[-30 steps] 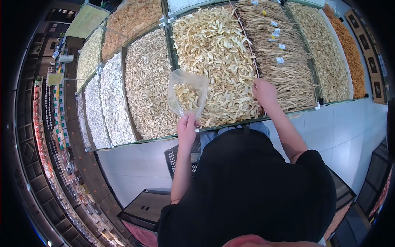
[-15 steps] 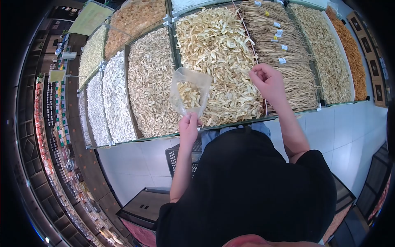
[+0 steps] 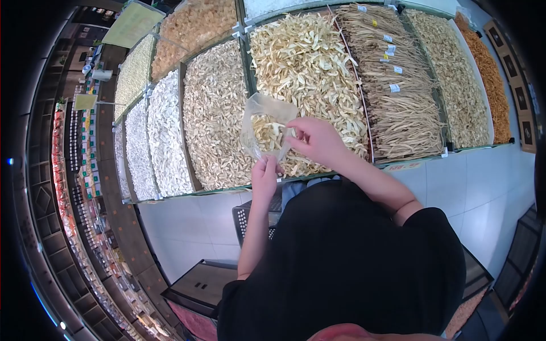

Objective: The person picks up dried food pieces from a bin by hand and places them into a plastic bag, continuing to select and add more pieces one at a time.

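Note:
A clear plastic bag [image 3: 254,105] with pale dried slices [image 3: 266,132] inside hangs mouth-up over the front of the bins. My left hand [image 3: 266,173] pinches its lower edge. My right hand [image 3: 315,139] is at the bag's right side, its fingers closed near the opening. Whether they grip the film or a slice is hidden. Beneath both hands lies a bin of cream-coloured dried slices [image 3: 307,62]. Left of it is a bin of smaller beige dried slices [image 3: 216,113].
To the right lie bundles of long thin dried roots [image 3: 398,125] with white labels. White slices [image 3: 169,136] fill a bin at the left. A green sign [image 3: 132,24] stands at the back left. A dark perforated crate [image 3: 242,219] is on the floor.
My right hand has swung left from the edge of the root bundles to the bag's side. My left hand still holds the bag in nearly the same place.

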Tool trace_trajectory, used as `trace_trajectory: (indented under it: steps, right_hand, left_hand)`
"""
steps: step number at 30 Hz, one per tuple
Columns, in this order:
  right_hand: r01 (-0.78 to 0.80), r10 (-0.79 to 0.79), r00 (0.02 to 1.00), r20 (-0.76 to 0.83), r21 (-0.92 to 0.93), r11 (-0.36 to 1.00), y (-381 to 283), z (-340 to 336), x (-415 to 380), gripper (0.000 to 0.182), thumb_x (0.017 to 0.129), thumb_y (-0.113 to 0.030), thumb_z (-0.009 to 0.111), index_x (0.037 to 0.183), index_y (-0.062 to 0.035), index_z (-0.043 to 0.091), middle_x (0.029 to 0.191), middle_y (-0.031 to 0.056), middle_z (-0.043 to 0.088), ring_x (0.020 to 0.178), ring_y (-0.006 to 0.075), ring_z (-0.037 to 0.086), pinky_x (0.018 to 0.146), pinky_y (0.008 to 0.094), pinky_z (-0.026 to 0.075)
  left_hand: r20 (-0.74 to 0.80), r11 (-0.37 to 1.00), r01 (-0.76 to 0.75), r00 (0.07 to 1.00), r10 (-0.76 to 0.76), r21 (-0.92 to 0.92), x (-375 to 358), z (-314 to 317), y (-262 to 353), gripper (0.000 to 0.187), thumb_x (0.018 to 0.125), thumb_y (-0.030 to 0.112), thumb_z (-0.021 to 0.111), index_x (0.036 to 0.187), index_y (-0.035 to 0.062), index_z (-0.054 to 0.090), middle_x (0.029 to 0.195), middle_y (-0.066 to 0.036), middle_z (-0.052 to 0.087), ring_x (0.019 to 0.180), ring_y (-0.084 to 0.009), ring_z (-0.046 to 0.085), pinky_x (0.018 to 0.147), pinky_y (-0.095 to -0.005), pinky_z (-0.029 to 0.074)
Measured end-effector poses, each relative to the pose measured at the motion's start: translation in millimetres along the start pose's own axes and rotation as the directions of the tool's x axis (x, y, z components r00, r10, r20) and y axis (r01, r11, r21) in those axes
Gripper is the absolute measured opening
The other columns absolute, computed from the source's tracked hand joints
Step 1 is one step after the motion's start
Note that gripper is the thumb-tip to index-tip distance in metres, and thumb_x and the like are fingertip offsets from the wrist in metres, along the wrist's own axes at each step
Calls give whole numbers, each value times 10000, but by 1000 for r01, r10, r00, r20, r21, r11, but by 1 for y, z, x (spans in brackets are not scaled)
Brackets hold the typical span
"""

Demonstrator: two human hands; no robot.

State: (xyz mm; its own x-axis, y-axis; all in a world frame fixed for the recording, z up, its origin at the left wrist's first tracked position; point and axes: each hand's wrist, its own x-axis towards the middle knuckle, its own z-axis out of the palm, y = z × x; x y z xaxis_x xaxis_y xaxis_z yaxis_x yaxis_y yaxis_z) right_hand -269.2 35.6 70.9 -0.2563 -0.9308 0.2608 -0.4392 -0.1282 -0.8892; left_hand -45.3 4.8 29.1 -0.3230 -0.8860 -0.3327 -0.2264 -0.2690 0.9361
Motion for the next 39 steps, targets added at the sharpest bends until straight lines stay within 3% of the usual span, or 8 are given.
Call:
trace_trajectory:
  steps: [4,10,13,16,19,25,31,39]
  right_hand:
    - [-285,285,958,-25,-5,958,46,-34,-14,261,896,-228,785,1099,-73,729,736,50,620,638,166,608,593,319,491]
    - [-436,386,900,-204,-388,812,132,-82,-39,269,893,-228,774,1101,-69,712,763,100,660,680,266,652,640,390,524]
    - [-404,388,910,-146,-522,751,154,-84,-52,256,900,-231,753,1092,-67,707,822,131,686,764,322,679,689,437,539]
    - [-402,451,891,-50,-548,734,166,-71,-57,257,892,-233,739,1084,-66,706,1016,173,714,923,388,698,814,500,557]
    - [-411,430,899,-90,-518,750,171,-52,-57,219,900,-224,730,1044,-63,695,1044,173,703,922,382,700,809,490,568]
    - [-511,476,845,-243,-627,587,165,-38,-40,194,904,-225,723,998,-66,665,1015,142,695,931,369,696,791,479,573]
    - [-427,432,887,-165,-652,627,186,-36,-41,169,905,-210,712,952,-58,655,999,141,696,907,376,694,776,492,566]
    - [-475,389,880,-273,-506,720,165,-49,-44,125,910,-193,705,931,-70,690,915,137,695,849,363,684,742,472,552]
  left_hand:
    - [20,999,4,1000,-5,46,2,-3,-5,278,1076,223,547,898,28,633,719,-17,634,679,-73,555,660,-247,435]
    - [21,1000,28,999,-28,-3,4,-5,-5,272,1076,227,547,918,25,639,723,-18,642,678,-72,559,660,-245,433]
    - [20,1000,-1,1000,1,-2,5,-5,-6,271,1077,226,550,917,26,640,725,-19,642,680,-75,565,663,-249,437]
    - [18,1000,-10,1000,10,-2,4,-3,-6,274,1079,228,550,914,27,639,726,-19,642,685,-78,574,667,-251,442]
    - [24,1000,-4,1000,3,11,3,-5,-7,282,1081,231,549,906,26,634,729,-23,642,689,-84,586,674,-255,454]
    - [23,1000,6,1000,-6,2,-1,-6,-7,299,1083,230,548,882,22,623,723,-29,633,690,-95,599,688,-263,478]
    - [30,999,-37,999,36,11,-1,-8,-8,271,1085,217,547,900,32,619,733,-37,644,693,-103,620,678,-260,490]
    - [15,1000,11,1000,-11,-10,-2,-3,-3,295,1082,205,539,847,38,603,709,-18,610,683,-91,603,664,-253,458]
